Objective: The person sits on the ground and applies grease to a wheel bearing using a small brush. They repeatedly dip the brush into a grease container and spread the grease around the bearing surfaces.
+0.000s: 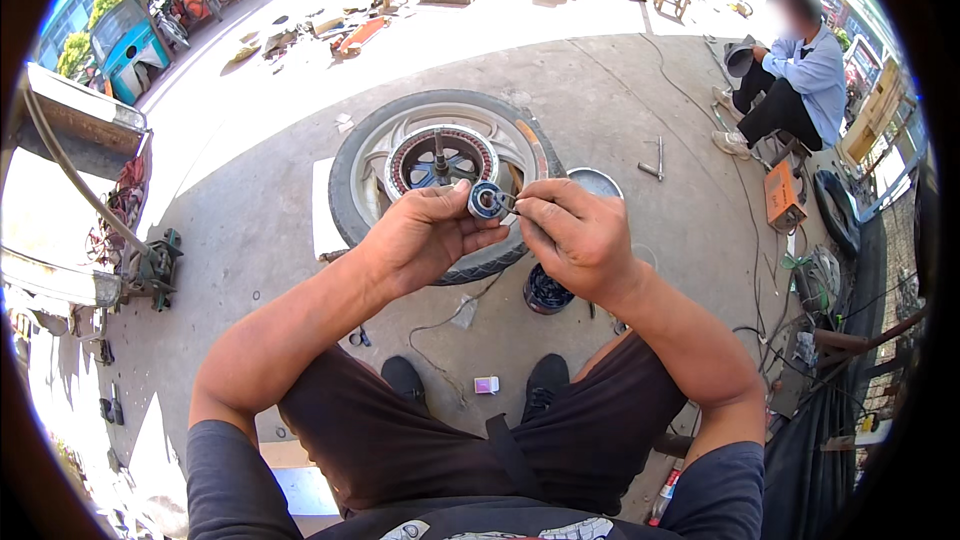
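My dark shirt (500,524) lies nearest the camera, at the lower edge. Forward of it, both forearms converge on the work. My left hand (432,230) is partly closed: the thumb presses the near side of a small bearing (484,202), the fingers curve loosely beneath it. The bearing sits between the two hands, raised above the floor (270,270), its open face and blue inner ring turned toward me. My right hand (575,235) is closed in a pinch; thumb and forefinger grip a thin metal piece (509,204) at the bearing's right edge. Whether the piece touches the bearing cannot be told.

Beyond the hands, a spoked wheel (372,165) with a black tyre lies flat on the floor, with an axle (440,155) upright at its centre. A white board (325,215) shows at its left side. Below my right hand stands an open tin (547,292) of dark grease. A small purple-and-white box (486,385) lies between my shoes. Farther right are a T-shaped tool (653,165), an orange machine (784,198) and a seated person (810,75).
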A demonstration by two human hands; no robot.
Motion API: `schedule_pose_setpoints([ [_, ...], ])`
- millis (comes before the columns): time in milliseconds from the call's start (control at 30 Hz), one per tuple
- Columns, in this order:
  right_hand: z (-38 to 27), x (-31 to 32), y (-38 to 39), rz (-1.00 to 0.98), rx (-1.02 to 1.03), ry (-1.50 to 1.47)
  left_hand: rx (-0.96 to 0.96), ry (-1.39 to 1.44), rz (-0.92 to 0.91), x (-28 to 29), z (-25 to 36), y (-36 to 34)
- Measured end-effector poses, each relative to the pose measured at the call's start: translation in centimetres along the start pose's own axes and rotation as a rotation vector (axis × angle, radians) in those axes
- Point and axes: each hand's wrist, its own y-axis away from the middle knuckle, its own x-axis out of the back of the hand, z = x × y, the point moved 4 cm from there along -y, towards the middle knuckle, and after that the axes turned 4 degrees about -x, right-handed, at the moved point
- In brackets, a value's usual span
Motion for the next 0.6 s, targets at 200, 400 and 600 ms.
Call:
schedule_pose_setpoints([
  [200, -0.16, -0.49, 0.46, -0.037, 0.069, 0.087, -0.002, -0.001, 0.003, 0.28, -0.10, -0.10],
  [400, -0.27, -0.65, 0.66, -0.043, 0.160, 0.213, -0.002, 0.000, 0.016, 0.28, -0.31, -0.15],
  [600, -0.41, -0.55, 0.92, -0.055, 0.202, 0.271, 0.008, 0.014, 0.025, 0.21, -0.43, 0.07],
])
